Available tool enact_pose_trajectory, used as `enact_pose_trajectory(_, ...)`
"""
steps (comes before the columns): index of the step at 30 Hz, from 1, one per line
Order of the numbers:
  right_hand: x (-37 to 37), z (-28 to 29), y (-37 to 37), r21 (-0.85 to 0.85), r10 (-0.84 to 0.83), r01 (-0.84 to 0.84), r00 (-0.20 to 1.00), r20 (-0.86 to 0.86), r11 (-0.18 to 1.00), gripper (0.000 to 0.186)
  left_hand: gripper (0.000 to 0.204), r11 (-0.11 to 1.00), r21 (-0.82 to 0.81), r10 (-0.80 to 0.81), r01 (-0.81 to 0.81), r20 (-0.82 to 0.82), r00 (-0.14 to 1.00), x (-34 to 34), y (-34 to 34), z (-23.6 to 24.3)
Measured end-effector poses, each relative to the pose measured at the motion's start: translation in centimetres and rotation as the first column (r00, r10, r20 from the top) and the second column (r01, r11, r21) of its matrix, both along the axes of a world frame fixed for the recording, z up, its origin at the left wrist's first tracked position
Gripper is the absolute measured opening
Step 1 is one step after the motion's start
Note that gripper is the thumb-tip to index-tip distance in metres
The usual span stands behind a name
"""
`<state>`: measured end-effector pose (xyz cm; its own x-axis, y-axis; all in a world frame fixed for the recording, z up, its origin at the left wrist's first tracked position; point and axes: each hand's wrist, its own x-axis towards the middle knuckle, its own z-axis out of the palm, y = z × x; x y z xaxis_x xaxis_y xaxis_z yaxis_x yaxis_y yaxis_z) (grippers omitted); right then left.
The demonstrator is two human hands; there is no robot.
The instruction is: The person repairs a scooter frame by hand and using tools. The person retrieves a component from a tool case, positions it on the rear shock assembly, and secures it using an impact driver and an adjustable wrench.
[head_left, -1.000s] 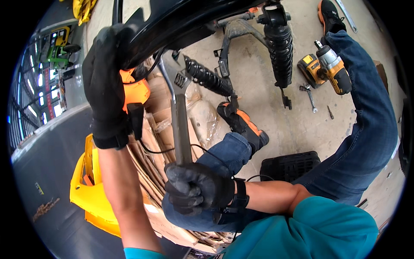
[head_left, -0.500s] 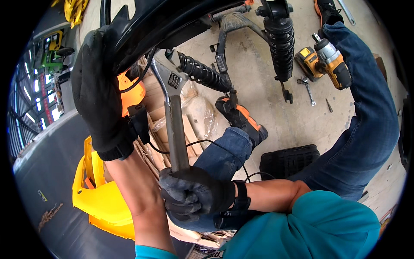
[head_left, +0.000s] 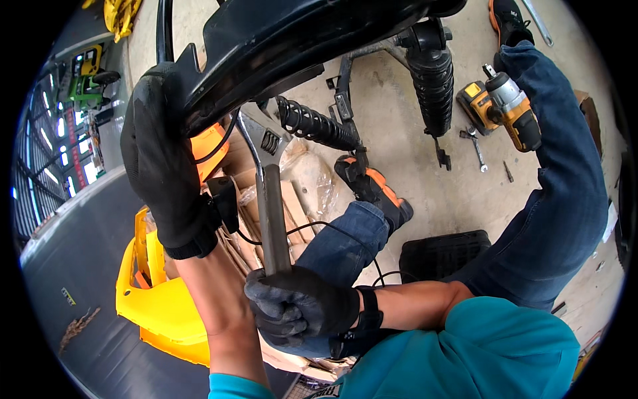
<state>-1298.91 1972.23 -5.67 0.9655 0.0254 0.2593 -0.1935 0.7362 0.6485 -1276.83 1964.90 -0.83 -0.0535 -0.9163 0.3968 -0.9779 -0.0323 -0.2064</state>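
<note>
My right hand [head_left: 302, 302], in a black work glove, is closed round the handle of a large adjustable wrench [head_left: 274, 216]. The wrench points away from me, its head beneath a glossy black curved panel [head_left: 279, 50]; the panel's shadowed underside hides what its jaws touch. At the panel's left end my left hand [head_left: 156, 146], also gloved in black, is wrapped against its edge, with most fingertips hidden. A black coil-spring shock absorber [head_left: 316, 123] lies just right of the wrench head. Another shock absorber [head_left: 430, 86] hangs farther right.
An orange-yellow cordless impact wrench [head_left: 508, 106] lies on the floor at right, near a small combination wrench [head_left: 477, 151]. A black tool case [head_left: 444, 253] sits between my legs. Yellow body panels [head_left: 163, 302] and flattened cardboard [head_left: 296, 199] lie at lower left. A thin black cable [head_left: 339, 229] crosses my leg.
The black panel now appears lower in view and covers more of the frame behind it. My left hand has come down with it. My right hand keeps its grip on the adjustable wrench.
</note>
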Motion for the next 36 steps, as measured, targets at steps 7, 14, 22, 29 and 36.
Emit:
enact_pose_trajectory(7, -0.3, 0.5, -0.4, 0.051, 0.032, -0.032, 0.999, -0.005, 0.998, 0.039, 0.061, 0.997, 0.019, 0.076, -0.080, 0.178, 0.981, -0.6, 0.0, 0.4)
enact_pose_trajectory(14, 0.2, 0.8, 0.2, 0.015, 0.063, -0.063, 0.998, 0.007, 0.998, 0.040, 0.061, 0.995, 0.000, 0.097, -0.099, 0.206, 0.974, -0.6, 0.2, 0.6)
enact_pose_trajectory(22, -0.3, 1.8, -0.7, 0.077, 0.115, -0.116, 0.993, 0.015, 0.990, 0.040, 0.062, 0.997, -0.002, 0.078, -0.079, 0.149, 0.986, -1.1, -0.4, 0.8)
enact_pose_trajectory(29, -0.5, 2.1, -1.2, 0.033, 0.153, -0.153, 0.988, -0.016, 0.988, 0.042, 0.058, 0.988, -0.032, 0.153, -0.150, 0.104, 0.983, -1.4, 0.0, 0.8)
enact_pose_trajectory(36, -0.7, 2.3, -2.0, 0.031, 0.187, -0.186, 0.982, -0.024, 0.982, 0.042, 0.053, 0.995, -0.010, 0.100, -0.100, 0.193, 0.976, -1.4, -0.3, 1.0)
